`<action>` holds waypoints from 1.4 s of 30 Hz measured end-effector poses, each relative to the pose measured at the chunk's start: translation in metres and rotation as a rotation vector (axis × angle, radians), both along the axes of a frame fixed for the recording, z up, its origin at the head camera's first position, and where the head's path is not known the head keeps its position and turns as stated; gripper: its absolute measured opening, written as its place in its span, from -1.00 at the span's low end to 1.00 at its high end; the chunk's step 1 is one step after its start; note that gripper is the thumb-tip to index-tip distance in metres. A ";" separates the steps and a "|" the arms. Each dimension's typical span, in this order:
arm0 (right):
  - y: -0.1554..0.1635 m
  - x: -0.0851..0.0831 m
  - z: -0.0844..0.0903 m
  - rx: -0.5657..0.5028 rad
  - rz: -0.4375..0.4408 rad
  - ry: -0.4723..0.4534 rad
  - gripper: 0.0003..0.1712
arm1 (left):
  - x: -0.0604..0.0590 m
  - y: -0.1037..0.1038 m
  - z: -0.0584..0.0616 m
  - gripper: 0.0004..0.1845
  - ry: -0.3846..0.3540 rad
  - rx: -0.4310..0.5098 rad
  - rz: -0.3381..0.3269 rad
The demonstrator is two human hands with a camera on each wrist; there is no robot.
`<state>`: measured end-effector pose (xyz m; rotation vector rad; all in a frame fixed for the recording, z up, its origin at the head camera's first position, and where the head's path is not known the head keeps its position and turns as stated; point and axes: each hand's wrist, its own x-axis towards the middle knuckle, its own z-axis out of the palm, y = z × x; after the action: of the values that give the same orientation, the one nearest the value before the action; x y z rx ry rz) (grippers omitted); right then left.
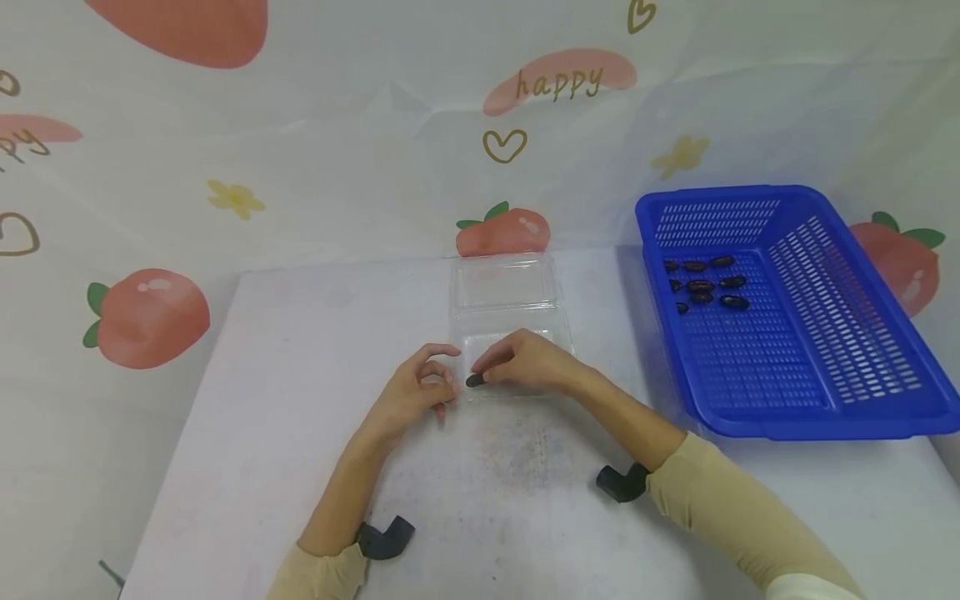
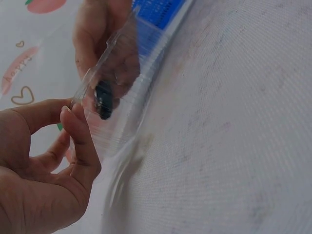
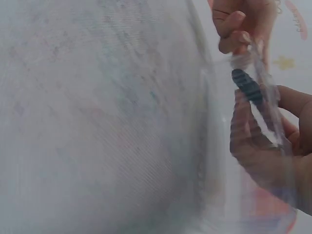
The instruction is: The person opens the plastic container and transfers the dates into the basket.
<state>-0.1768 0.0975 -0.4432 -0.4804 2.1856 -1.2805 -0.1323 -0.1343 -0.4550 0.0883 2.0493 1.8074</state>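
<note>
An open clear plastic box [image 1: 504,283] lies flat in the middle of the table, its lid half folded back toward the wall. Over the near left corner of the box, my right hand [image 1: 528,362] pinches a dark oblong date [image 1: 475,380] between thumb and fingertips. The date [image 2: 104,100] shows through the box's clear wall in the left wrist view. My left hand [image 1: 416,392] is at the left edge of the box, where its thumb and index finger [image 2: 46,114] pinch the rim; its other fingers are curled.
At the right stands a blue slotted basket [image 1: 825,427] with several dark dates [image 1: 700,285] at its far left. Black angled pieces [image 1: 386,539] sit by both forearms near the sleeve ends. A printed cloth wall [image 1: 360,192] rises behind the white table [image 1: 315,333].
</note>
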 end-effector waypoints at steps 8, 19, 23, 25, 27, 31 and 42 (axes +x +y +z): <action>0.017 0.002 0.020 -0.177 -0.117 -0.132 -0.81 | 0.000 0.000 0.001 -0.44 -0.006 -0.023 0.014; 0.053 0.007 0.043 -0.259 -0.156 -0.070 -0.76 | -0.002 0.000 -0.002 -0.45 0.017 -0.014 -0.006; 0.068 0.013 0.049 -0.254 -0.203 -0.069 -0.73 | -0.001 0.002 -0.005 -0.45 0.007 0.000 -0.018; 0.076 0.015 0.053 -0.246 -0.225 -0.068 -0.71 | 0.000 0.002 -0.005 -0.45 0.003 -0.001 -0.019; 0.084 0.017 0.058 -0.223 -0.233 -0.051 -0.70 | 0.001 0.003 -0.006 -0.45 0.003 -0.006 -0.020; 0.102 0.021 0.069 -0.177 -0.253 -0.014 -0.66 | 0.000 0.002 -0.005 -0.45 0.008 -0.010 -0.015; 0.149 0.025 0.083 -0.096 -0.389 0.051 -0.55 | 0.001 0.001 -0.004 -0.45 0.014 -0.007 -0.010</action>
<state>-0.1514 0.2465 -0.3599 -0.1253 2.3446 -1.5950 -0.1317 -0.1334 -0.4587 0.1085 2.0609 1.7984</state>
